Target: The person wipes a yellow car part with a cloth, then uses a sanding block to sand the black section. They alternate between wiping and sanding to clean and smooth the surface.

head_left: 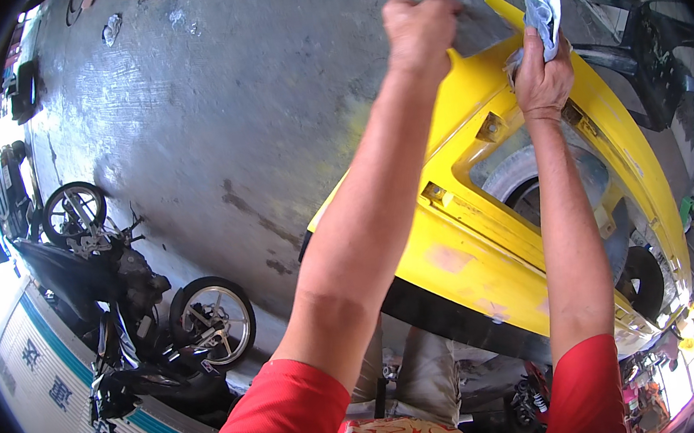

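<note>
A large yellow car bumper (486,270) with pale, sanded-looking patches lies in front of me, slightly to the right. My left hand (423,32) is closed above its far end, and a grey, motion-smeared patch (483,26) shows beside the fingers. I cannot make out what this hand holds. On the far right, my right hand (544,76) is closed around a crumpled light blue and white cloth (540,10), which sticks up past the thumb. This hand is at the bumper's far edge; whether it also grips the edge is hidden.
A black motorcycle (133,295) stands at the left beside a white ribbed panel (73,410) with a teal stripe. A tyre (518,175) shows through the bumper's opening. Dark parts (654,62) sit at the far right. Stained grey concrete floor (209,88) stretches ahead.
</note>
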